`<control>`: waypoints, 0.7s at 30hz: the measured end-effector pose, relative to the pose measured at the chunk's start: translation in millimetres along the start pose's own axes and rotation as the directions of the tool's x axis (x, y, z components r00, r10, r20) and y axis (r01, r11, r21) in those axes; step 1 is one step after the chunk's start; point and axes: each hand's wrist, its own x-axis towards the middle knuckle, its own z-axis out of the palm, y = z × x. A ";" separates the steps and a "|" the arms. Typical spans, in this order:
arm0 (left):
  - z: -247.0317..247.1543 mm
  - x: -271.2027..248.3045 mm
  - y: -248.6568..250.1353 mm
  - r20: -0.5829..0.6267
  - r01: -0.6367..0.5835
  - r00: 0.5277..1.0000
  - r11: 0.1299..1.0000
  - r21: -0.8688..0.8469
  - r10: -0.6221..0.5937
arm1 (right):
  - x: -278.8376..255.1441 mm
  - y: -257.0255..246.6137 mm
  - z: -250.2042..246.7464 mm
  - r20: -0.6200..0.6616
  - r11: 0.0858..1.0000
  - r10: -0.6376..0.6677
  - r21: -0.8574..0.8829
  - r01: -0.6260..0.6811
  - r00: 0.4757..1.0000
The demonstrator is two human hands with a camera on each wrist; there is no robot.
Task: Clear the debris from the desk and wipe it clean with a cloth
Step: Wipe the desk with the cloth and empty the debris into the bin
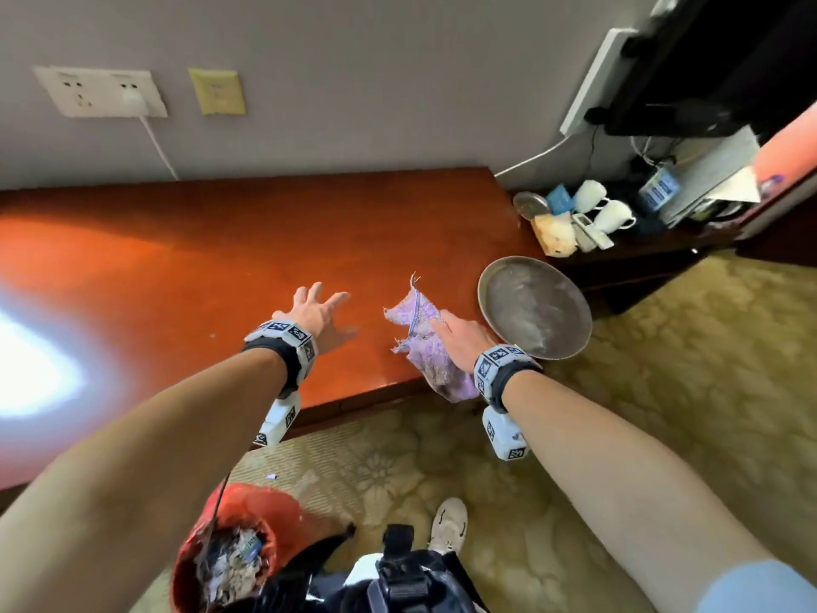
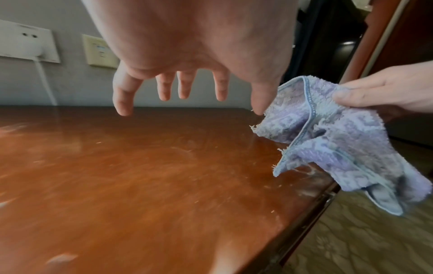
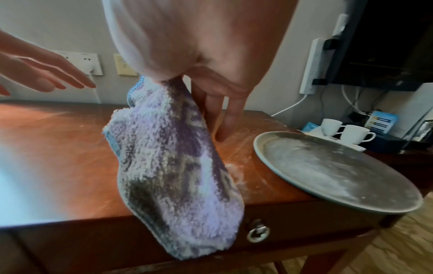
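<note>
The right hand (image 1: 460, 334) pinches the crumpled lilac terry cloth (image 1: 424, 342), hanging lengthwise over the reddish wooden tabletop (image 1: 199, 267) edge; left hand (image 1: 316, 309), fingers spread, hovers just beside it.

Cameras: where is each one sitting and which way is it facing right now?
Head: above, facing down at the desk; both forearms, left hand, right hand and a shoe show.
Left wrist: under the left palm, facing the wall sockets; spread fingers show.
Right wrist: under the right palm, facing the plate; fingers pinch the cloth.
All three share desk and cloth.
</note>
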 end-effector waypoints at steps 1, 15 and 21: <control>-0.9 5.2 17.0 0.001 -0.016 1.000 1.000 0.006 0.016 | 2.9 13.8 -9.2 -0.004 1.000 0.008 0.028 -0.008 1.000; -16.4 76.6 228.2 -0.011 -0.026 1.000 0.999 0.020 0.026 | 48.9 198.4 -127.2 -0.098 0.995 0.010 0.104 0.000 0.995; -19.3 93.2 270.9 -0.007 -0.006 1.000 1.000 0.025 0.007 | 68.7 227.0 -136.7 -0.046 0.994 -0.035 0.101 0.040 0.998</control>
